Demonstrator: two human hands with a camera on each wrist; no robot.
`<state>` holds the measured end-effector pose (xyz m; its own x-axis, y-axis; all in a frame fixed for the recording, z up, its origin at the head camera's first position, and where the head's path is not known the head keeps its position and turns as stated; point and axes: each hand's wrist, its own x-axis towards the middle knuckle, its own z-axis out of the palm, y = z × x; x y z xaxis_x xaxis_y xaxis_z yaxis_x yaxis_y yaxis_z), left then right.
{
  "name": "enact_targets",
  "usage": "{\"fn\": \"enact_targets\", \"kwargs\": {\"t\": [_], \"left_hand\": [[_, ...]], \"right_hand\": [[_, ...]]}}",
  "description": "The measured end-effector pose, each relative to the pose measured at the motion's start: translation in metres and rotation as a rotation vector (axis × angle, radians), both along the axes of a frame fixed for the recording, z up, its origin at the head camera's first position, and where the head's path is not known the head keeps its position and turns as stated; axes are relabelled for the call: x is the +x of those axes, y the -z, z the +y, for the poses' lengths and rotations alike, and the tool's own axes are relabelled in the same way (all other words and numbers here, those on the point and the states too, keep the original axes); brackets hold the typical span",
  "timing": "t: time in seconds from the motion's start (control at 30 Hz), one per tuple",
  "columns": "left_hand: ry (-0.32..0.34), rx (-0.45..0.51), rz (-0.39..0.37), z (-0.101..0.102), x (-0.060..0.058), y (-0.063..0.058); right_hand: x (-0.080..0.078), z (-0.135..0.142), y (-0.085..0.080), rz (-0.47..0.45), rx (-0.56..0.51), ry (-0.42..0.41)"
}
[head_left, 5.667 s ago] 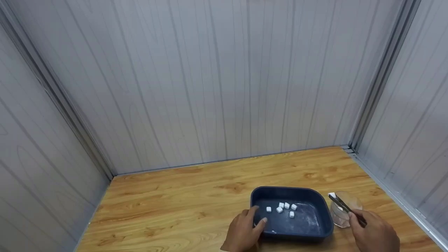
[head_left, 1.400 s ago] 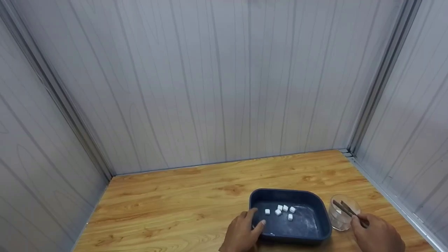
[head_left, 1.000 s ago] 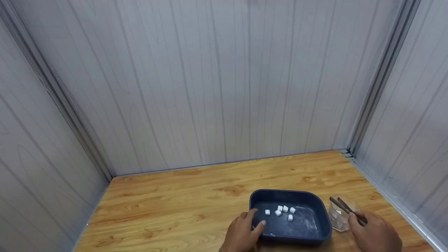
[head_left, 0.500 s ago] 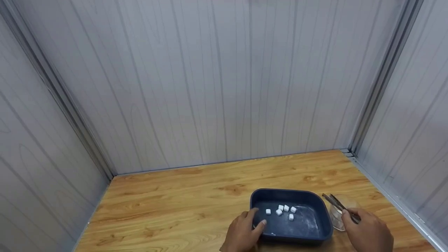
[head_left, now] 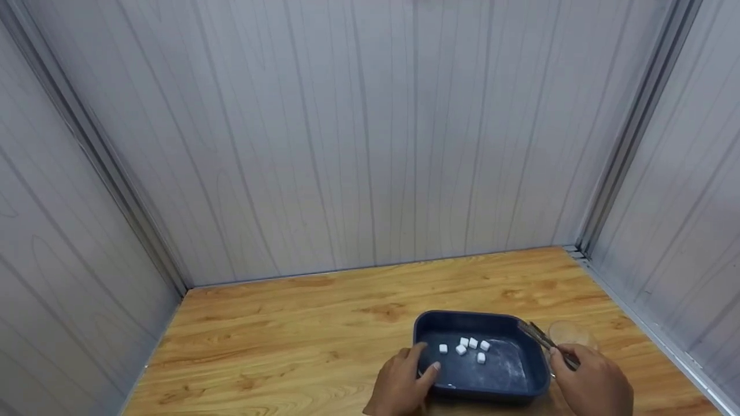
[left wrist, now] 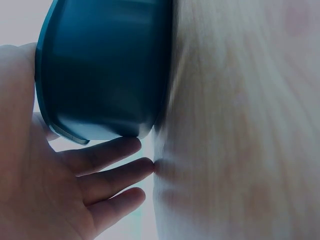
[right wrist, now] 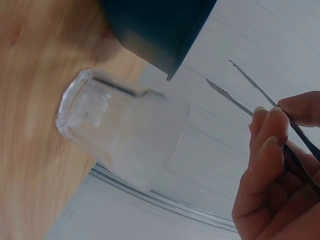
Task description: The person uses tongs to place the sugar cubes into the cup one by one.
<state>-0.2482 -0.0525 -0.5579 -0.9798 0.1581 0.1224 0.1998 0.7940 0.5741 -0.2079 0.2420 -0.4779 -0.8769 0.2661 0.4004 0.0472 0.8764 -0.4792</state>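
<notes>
In the head view my right hand (head_left: 595, 378) pinches a pair of metal tweezers (head_left: 543, 338). The tweezers' serrated tips stand apart in the right wrist view, nothing between them, and overlap the right rim of a deep dark blue tray (head_left: 509, 393). Several small white cubes lie loose inside, a nearer one (head_left: 481, 358) apart from a cluster (head_left: 464, 342). My left hand (head_left: 399, 381) holds the tray's left wall, thumb over the rim; in the left wrist view three fingers extend along the outside. A clear drinking glass (right wrist: 125, 120) stands upright just right of the tray, partly hidden by my right hand.
Everything stands on a wood-grain table (head_left: 289, 335). Pale panelled walls (head_left: 370, 144) close it in at the back and on both sides, with the right wall's metal edge (head_left: 647, 323) not far beyond the glass.
Earlier the tweezers held a white cube over the glass, then their tips dipped into the glass without it. My right hand has since moved left to the tray's rim; the left hand stays put.
</notes>
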Motion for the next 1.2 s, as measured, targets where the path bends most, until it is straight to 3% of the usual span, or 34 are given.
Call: {"fn": "enact_targets", "kwargs": {"t": [0.2, 0.8, 1.07, 1.2], "left_hand": [[0.005, -0.010, 0.005, 0.000, 0.000, 0.000], [-0.003, -0.005, -0.009, 0.001, -0.001, -0.002], [-0.001, -0.009, -0.010, 0.001, -0.001, -0.001], [-0.005, -0.013, 0.019, 0.001, 0.000, 0.001]], "right_hand": [[0.000, -0.004, 0.006, 0.019, -0.006, -0.037], [-0.001, -0.019, 0.011, -0.088, -0.019, -0.070], [-0.002, -0.025, 0.018, -0.033, -0.003, -0.080], [-0.001, -0.027, 0.022, -0.058, -0.017, -0.095]]}}
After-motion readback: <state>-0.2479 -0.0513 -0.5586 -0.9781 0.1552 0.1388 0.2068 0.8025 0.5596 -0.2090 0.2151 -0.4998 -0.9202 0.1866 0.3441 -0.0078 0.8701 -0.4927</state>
